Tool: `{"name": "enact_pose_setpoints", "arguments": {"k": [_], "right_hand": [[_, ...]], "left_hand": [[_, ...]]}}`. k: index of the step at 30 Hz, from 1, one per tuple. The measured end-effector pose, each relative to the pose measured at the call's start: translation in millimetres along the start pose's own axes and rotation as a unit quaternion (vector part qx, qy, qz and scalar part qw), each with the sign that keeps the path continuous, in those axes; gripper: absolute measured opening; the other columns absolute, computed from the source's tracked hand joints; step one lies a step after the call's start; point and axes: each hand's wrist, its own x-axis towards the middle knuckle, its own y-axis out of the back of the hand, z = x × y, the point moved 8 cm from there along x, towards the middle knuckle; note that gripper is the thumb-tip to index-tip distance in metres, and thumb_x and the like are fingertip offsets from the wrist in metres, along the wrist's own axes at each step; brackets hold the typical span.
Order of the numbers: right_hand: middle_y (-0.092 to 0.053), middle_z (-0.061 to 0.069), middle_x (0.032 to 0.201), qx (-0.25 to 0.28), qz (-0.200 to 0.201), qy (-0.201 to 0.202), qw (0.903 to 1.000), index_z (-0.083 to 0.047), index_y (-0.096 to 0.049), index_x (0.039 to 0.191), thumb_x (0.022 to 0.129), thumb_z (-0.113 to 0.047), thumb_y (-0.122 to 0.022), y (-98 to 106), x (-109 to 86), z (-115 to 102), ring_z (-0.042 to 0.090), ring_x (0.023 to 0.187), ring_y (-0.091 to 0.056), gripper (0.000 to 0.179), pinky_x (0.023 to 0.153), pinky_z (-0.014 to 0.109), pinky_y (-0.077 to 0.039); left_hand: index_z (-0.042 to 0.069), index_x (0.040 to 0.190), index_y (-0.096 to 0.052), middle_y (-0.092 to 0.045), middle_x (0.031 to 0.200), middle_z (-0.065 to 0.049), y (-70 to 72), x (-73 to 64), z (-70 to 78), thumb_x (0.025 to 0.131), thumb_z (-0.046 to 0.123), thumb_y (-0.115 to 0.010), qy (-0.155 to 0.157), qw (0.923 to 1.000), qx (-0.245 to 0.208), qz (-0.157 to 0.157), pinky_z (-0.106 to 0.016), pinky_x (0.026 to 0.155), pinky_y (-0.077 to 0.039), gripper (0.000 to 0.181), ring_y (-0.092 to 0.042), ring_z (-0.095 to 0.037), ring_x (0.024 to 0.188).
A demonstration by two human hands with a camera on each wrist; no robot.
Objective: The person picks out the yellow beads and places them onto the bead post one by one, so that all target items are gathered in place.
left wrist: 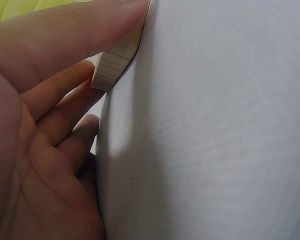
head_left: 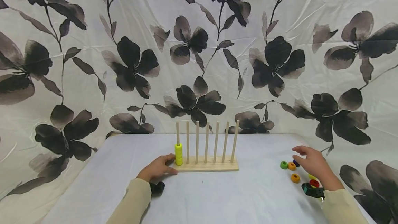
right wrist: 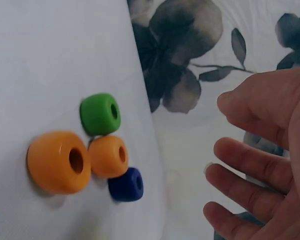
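A wooden peg stand (head_left: 205,168) with several upright pegs is on the white tabletop. Yellow beads (head_left: 178,155) are stacked on its leftmost peg. My left hand (head_left: 157,167) holds the left end of the base, thumb along the front side and fingers behind. To the right, my right hand (head_left: 315,165) hovers over loose beads with its fingers relaxed and nothing in them. Below it lie a green bead (right wrist: 101,114), two orange beads (right wrist: 57,162) and a dark blue bead (right wrist: 126,185). A red bead (head_left: 314,183) and yellow ones are partly hidden by the right wrist.
The white-covered table (head_left: 217,199) ends at a floral cloth backdrop (head_left: 199,65) behind the stand. Each wrist carries a small black camera, the right one (head_left: 312,191) close above the red bead.
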Motion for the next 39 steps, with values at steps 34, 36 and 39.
{"name": "enact_pose_setpoints", "arguments": {"k": [34, 36, 39], "right_hand": [[-0.053, 0.036, 0.121, 0.015, -0.122, -0.137, 0.983, 0.006, -0.059, 0.12, 0.089, -0.023, -0.065, -35.9, -5.9, 72.5, 0.032, 0.09, -0.059, 0.044, 0.079, 0.048, -0.054], [-0.055, 0.034, 0.118, 0.017, -0.121, -0.139, 0.9827, 0.007, -0.06, 0.119, 0.088, -0.021, -0.065, -36.4, -5.8, 73.2, 0.028, 0.087, -0.058, 0.042, 0.076, 0.045, -0.055], [-0.058, 0.031, 0.112, 0.018, -0.118, -0.14, 0.9829, 0.008, -0.061, 0.117, 0.088, -0.019, -0.064, -36.7, -5.6, 73.1, 0.025, 0.082, -0.056, 0.04, 0.073, 0.041, -0.055]], "left_hand": [[0.014, 0.143, -0.049, -0.044, 0.151, -0.012, -2.5, 0.0, -3.5, 0.07, 0.032, -0.086, 0.01, 0.9999, -0.003, 0.0, -0.06, 0.115, -0.027, 0.084, -0.035, -0.037, 0.142], [0.014, 0.143, -0.049, -0.044, 0.151, -0.012, -2.2, 0.8, -4.0, 0.07, 0.032, -0.086, 0.009, 1.0, -0.002, 0.001, -0.06, 0.114, -0.027, 0.084, -0.035, -0.037, 0.142], [0.014, 0.143, -0.048, -0.043, 0.151, -0.012, -1.1, 0.8, -4.1, 0.069, 0.032, -0.086, 0.011, 0.9999, -0.001, 0.002, -0.06, 0.115, -0.027, 0.085, -0.035, -0.037, 0.142]]}}
